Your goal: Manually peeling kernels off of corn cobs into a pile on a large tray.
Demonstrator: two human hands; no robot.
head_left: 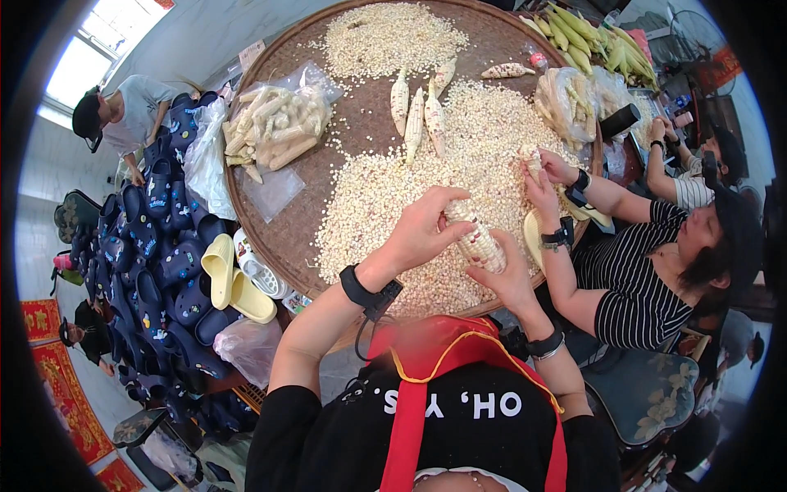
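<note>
A pale corn cob (482, 248) speckled with dark red kernels is held between my two hands, low over the near part of the round brown table (361, 111). My left hand (428, 228) closes on its upper end, the thumb against the kernels. Around the lower end curl the fingers of my right hand (510, 277). Beneath both hands spreads a wide layer of loose corn kernels (369, 209). Several whole speckled cobs (414, 127) lie on the far side of this layer, and one more cob (507, 71) rests farther right.
At my right, a person in a striped shirt (635, 271) holds another cob (531, 157). A bag of stripped cobs (279, 127) sits on the table's left; a second bag (566, 107) and husked corn (574, 37) are far right. Dark blue clogs (156, 246) pile up left, beside yellow slippers (220, 266).
</note>
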